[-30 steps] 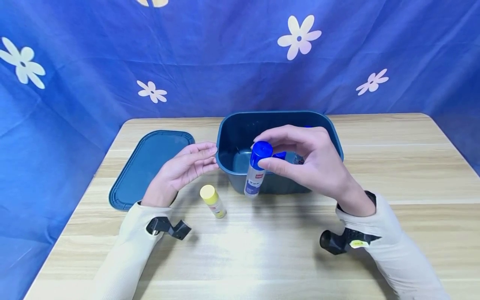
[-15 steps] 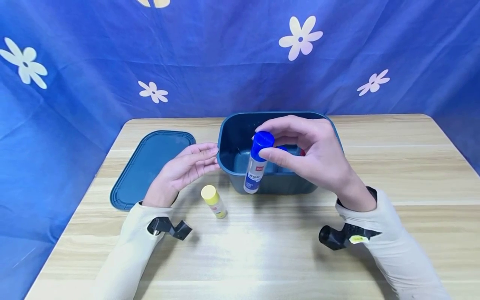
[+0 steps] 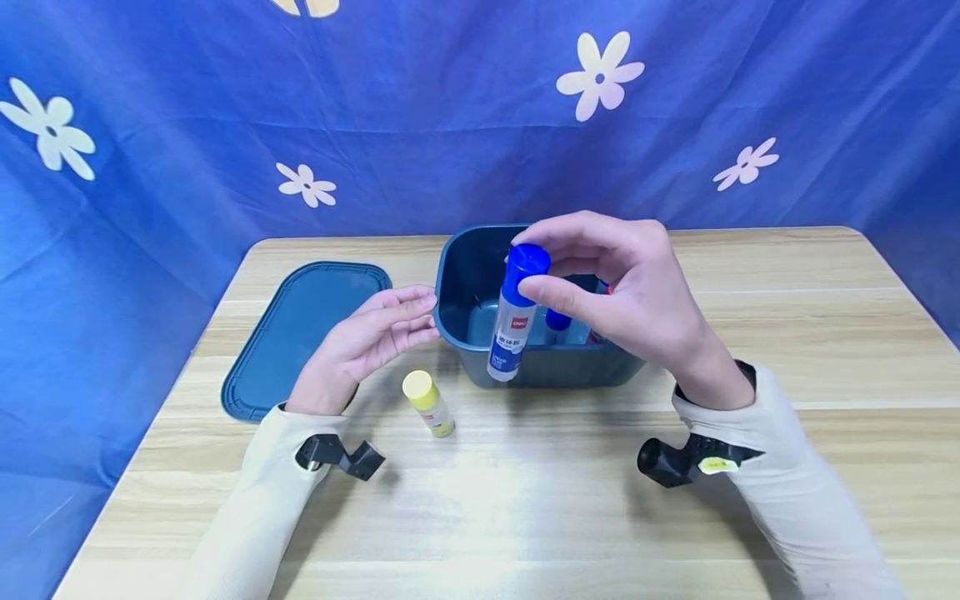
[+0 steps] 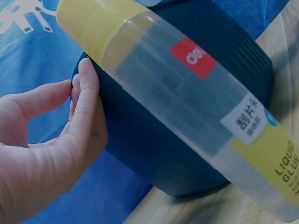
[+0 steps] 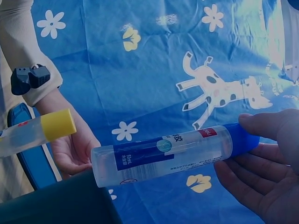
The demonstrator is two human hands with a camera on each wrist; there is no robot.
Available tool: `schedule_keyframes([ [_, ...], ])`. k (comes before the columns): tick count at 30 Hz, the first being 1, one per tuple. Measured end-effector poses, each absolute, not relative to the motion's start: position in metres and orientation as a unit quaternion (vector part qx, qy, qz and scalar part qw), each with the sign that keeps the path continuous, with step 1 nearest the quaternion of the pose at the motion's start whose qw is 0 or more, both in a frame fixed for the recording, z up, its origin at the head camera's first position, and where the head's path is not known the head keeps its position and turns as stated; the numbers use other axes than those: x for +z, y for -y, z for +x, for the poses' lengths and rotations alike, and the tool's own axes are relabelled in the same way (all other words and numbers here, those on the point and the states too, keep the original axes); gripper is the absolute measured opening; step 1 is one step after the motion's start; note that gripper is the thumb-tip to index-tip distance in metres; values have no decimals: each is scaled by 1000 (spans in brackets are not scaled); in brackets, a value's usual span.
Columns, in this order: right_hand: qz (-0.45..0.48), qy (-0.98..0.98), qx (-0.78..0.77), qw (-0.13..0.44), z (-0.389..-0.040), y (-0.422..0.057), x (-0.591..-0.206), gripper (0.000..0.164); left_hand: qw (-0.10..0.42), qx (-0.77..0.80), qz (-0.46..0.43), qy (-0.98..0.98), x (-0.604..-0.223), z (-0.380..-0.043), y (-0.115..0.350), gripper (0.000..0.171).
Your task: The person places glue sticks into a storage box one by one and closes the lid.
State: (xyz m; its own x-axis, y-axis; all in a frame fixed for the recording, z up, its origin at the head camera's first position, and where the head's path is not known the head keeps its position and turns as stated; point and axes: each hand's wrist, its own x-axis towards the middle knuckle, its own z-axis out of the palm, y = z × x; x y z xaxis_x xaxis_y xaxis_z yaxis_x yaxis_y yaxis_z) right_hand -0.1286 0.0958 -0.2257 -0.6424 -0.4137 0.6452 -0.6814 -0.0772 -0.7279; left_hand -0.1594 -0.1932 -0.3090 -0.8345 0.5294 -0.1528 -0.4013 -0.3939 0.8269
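Observation:
My right hand (image 3: 637,292) pinches the blue cap of a clear liquid glue bottle (image 3: 512,329), cap up and slightly tilted. In the head view the bottle overlaps the front rim of a dark teal plastic bin (image 3: 558,368). My left hand (image 3: 356,346) touches the bin's left rim with its fingertips, fingers mostly straight. A yellow-capped liquid glue bottle (image 3: 431,408) stands on the table in front of my left hand and looms large in the left wrist view. Inside the bin a blue-capped bottle (image 3: 557,322) shows; my right hand partly hides the contents.
A flat teal lid (image 3: 292,350) lies on the wooden table (image 3: 480,517), left of the bin and partly behind my left hand. A blue flowered curtain (image 3: 450,117) hangs behind the table. Each sleeve bears a black wrist camera (image 3: 663,462).
My right hand has risen slightly with the blue-capped glue bottle. More of the bottles inside the bin shows beneath it. The left hand and the yellow-capped bottle have stayed put.

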Motion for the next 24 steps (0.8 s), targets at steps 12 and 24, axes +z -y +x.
schedule_keyframes([
  [12, 398, 668, 619, 114, -135, -89, -218, 28, 281, 835, 77, -467, -310, -159, 195, 17],
  [24, 338, 704, 614, 109, -148, -84, -224, 29, 278, 832, 70, -476, -311, -160, 194, 16],
])
